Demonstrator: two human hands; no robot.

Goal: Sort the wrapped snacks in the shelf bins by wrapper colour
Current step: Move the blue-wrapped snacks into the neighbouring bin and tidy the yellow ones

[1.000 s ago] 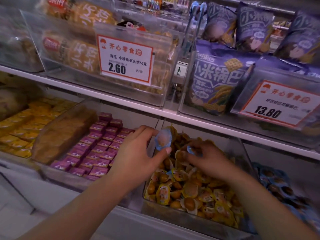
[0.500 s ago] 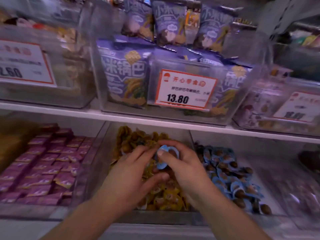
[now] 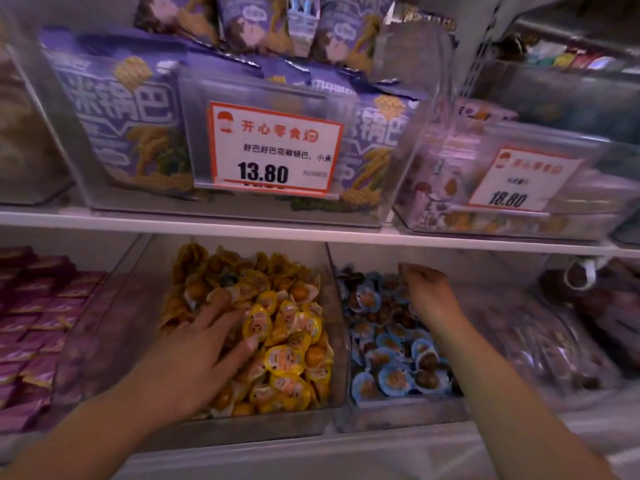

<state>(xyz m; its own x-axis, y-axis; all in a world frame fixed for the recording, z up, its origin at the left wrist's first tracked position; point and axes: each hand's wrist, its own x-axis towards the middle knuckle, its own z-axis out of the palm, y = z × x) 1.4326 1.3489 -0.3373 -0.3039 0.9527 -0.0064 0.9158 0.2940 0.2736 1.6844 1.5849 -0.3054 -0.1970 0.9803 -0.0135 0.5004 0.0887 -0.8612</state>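
Yellow-wrapped snacks [image 3: 287, 355] fill the clear middle bin [image 3: 242, 427] on the lower shelf. Blue-wrapped snacks [image 3: 391, 372] lie in the clear bin [image 3: 398, 415] to its right. My left hand [image 3: 194, 355] rests flat on the yellow pile with its fingers spread, touching the wrappers. My right hand [image 3: 424, 294] hangs over the back of the blue bin, fingers pointing down into the pile. It is blurred and its fingertips are hidden, so whether it holds anything is unclear.
A bin of purple-wrapped bars [image 3: 31, 323] stands at the left, and a bin of dark wrapped snacks [image 3: 540, 344] at the right. The white shelf edge [image 3: 311, 233] runs just above the bins. On it are bins of purple bags with price tags [image 3: 273, 148].
My right hand carried a blue-wrapped snack from above the yellow bin across to the blue bin. My left hand dropped onto the yellow pile. The view shifted right.
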